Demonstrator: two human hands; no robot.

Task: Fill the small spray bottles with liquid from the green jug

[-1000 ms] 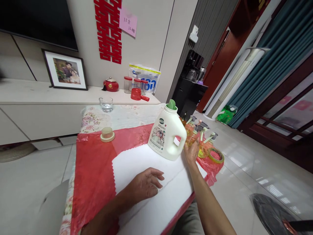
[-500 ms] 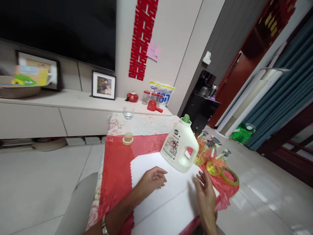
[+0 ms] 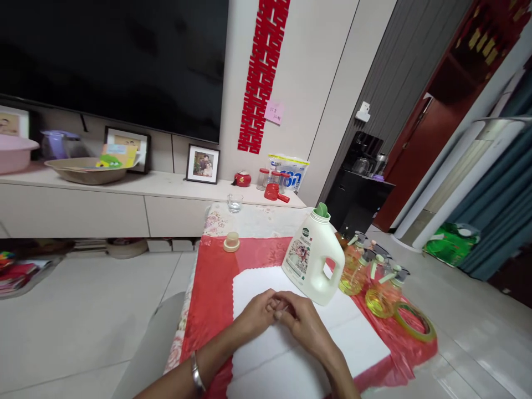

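My left hand (image 3: 257, 313) and my right hand (image 3: 305, 327) meet over a white cloth (image 3: 353, 338) on the red-covered table (image 3: 211, 288). Their fingertips touch, curled together; whether they pinch anything is too small to see. Just beyond them stands a white detergent jug (image 3: 313, 257) with a green spout. To its right stand several small pump bottles of yellow liquid (image 3: 376, 288), and a roll of tape (image 3: 415, 321) lies near the table's right edge.
A beige cap (image 3: 231, 242) and a glass (image 3: 235, 203) sit at the table's far end. Behind is a low cabinet (image 3: 103, 208) with framed photos, jars, a red teapot and a basin. A dark TV hangs above. Tiled floor surrounds the table.
My right hand came back from beside the pump bottles and joined my left hand over the white cloth. The view has swung left and pulled back.
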